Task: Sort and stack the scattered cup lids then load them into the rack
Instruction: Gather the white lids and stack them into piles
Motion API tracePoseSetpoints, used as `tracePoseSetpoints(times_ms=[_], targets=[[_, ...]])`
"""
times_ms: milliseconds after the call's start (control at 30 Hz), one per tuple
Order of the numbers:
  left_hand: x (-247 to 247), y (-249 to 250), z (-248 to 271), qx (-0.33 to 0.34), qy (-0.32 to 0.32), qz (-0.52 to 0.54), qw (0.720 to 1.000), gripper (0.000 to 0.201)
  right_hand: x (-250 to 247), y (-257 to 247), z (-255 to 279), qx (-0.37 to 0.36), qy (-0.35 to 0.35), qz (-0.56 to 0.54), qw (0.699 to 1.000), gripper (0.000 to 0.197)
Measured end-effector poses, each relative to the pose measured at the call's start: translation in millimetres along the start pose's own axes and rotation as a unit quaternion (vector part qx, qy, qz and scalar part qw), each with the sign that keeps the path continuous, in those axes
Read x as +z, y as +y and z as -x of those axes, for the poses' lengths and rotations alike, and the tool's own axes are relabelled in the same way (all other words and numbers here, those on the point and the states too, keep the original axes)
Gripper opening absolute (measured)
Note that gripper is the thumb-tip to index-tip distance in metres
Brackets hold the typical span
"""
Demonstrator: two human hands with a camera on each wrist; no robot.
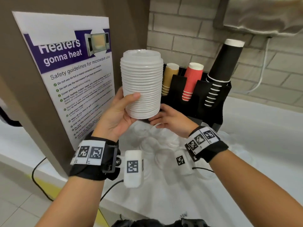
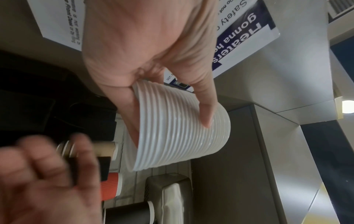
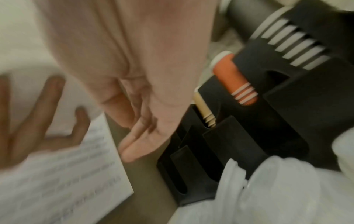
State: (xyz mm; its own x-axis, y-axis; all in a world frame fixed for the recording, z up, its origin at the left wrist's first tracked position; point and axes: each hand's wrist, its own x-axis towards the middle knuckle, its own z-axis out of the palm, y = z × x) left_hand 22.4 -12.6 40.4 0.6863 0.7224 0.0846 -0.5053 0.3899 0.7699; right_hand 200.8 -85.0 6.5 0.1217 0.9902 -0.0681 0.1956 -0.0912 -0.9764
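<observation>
Standing almost upright in the left hand, the stack of lids sits in front of the rack and a little to its left, long axis vertical with a slight lean. The thumb crosses its near side low down and the other fingers curl round the back, so the grip is only on the lower part. The right hand is just under and behind the stack's base, between it and the rack, fingers straight and loosely spread, holding nothing; whether it touches the bottom lid I cannot tell. It is the hand nearer the rack.

The lids are white plastic, domed, nested tightly, their rims forming even ridges down the column. Loose lids lie scattered on the bench below the stack. To its right the rack holds brown cups, red cups and black cups.

Loading probably means tipping the column toward an empty rack slot; gripped so low, its top could slew.
</observation>
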Motion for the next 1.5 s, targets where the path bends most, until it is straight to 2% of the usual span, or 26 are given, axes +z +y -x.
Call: tracePoseSetpoints(times_ms=[67,167,233,333,433,567,667,733,833,867,933,1033,1133,1300,1500], targets=[[1.6,-6.2,-1.6,0.004,0.002,-0.008,1.0,0.108,0.0,-0.4,7.7,-0.011,-0.005,-0.119,0.993,0.066],[-1.8,-20.1,-4.8,0.01,0.032,-0.048,0.998,0.076,6.0,1.8,16.8,-0.066,-0.048,-0.22,0.972,0.081],[-3.6,-28.9,-5.2,0.011,0.034,-0.089,0.995,0.076,8.8,5.9,20.4,-0.095,-0.068,-0.28,0.953,0.086],[-4.4,-37.7,-3.3,0.005,0.022,-0.139,0.99,0.075,7.3,9.9,25.3,-0.093,-0.051,-0.339,0.935,0.084],[-4.3,-39.8,-1.5,0.003,0.035,-0.224,0.974,0.088,4.5,14.8,28.6,-0.085,-0.037,-0.385,0.918,0.08],[1.9,-29.9,3.1,0.062,0.062,-0.397,0.913,0.115,7.3,23.6,29.0,-0.073,-0.026,-0.407,0.91,0.075],[10.4,-14.8,8.4,0.142,0.032,-0.475,0.868,0.117,12.6,27.4,28.9,-0.057,-0.018,-0.402,0.914,0.074],[17.1,-3.6,10.6,0.187,-0.01,-0.528,0.828,0.111,17.8,28.8,27.2,-0.037,-0.018,-0.399,0.916,0.073],[21.5,6.3,10.5,0.224,-0.026,-0.646,0.73,0.08,27.9,32.0,21.4,-0.004,-0.012,-0.395,0.919,0.069],[20.1,7.8,10.7,0.22,-0.016,-0.677,0.702,0.071,31.3,33.5,18.5,0.009,-0.007,-0.398,0.917,0.068],[11.8,8.6,11.7,0.188,0.014,-0.717,0.671,0.063,37.7,36.7,10.9,0.038,0.003,-0.41,0.911,0.068],[-5.2,7.0,14.5,0.102,0.051,-0.762,0.637,0.066,47.7,40.6,-1.8,0.074,0.009,-0.409,0.91,0.068],[-18.3,5.1,15.7,0.021,0.059,-0.789,0.611,0.071,59.4,45.2,-15.1,0.111,0.018,-0.396,0.911,0.067],[-29.8,3.8,16.4,-0.035,0.072,-0.811,0.58,0.074,78.1,53.7,-31.3,0.164,0.032,-0.384,0.908,0.07],[-41.6,4.8,17.7,-0.069,0.073,-0.822,0.561,0.068,96.4,59.5,-44.6,0.219,0.037,-0.309,0.925,0.072]])
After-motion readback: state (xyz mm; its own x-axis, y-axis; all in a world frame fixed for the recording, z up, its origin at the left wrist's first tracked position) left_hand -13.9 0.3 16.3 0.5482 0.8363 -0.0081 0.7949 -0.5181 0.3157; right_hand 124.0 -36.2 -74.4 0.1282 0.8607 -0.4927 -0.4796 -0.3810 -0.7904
